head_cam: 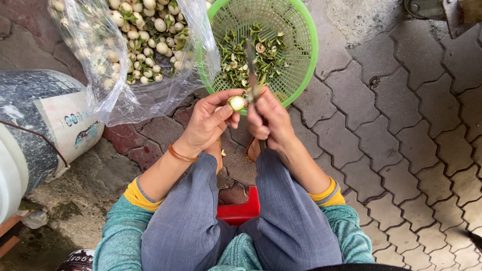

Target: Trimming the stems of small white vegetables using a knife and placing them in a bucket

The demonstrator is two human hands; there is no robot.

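My left hand [210, 120] pinches a small round pale-green eggplant [236, 103] between thumb and fingers. Beside it, my right hand [268, 118] grips a knife [251, 62] whose blade points up and away, its edge touching the eggplant. Both hands hover at the near rim of a green plastic basket [306, 50] holding several cut green stems and caps [246, 57]. I sit with knees apart on a low red stool [240, 211].
A clear plastic bag [95, 75] full of several small pale eggplants [145, 35] lies to the left of the basket. A large grey-and-white cylinder [35, 120] lies at the far left. Grey interlocking pavers [401, 140] cover the ground to the right.
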